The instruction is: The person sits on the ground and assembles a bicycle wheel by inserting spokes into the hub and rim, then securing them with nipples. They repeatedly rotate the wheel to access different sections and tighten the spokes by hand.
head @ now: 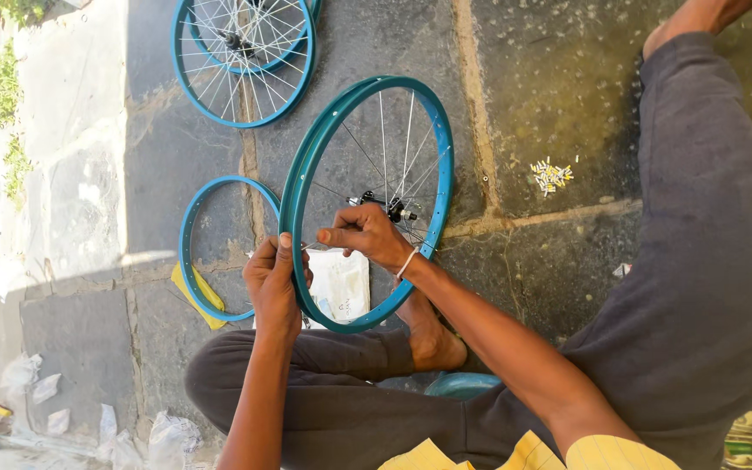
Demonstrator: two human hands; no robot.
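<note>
A teal bicycle rim (305,178) stands on edge in front of me, with a black hub (391,209) at its centre and only some thin silver spokes (408,139) running to it. My left hand (273,283) grips the rim's near edge from outside, thumb on top. My right hand (367,235) is inside the rim beside the hub, fingers pinched on a thin spoke that points toward the rim near my left hand. My bare foot (433,335) rests under the rim's lower part.
A bare teal rim (186,239) lies flat on the stone floor to the left, over a yellow strip (195,296). Spoked teal wheels (245,65) lie farther off. A small heap of spoke nipples (552,174) lies right. A white bag (341,283) sits behind the rim.
</note>
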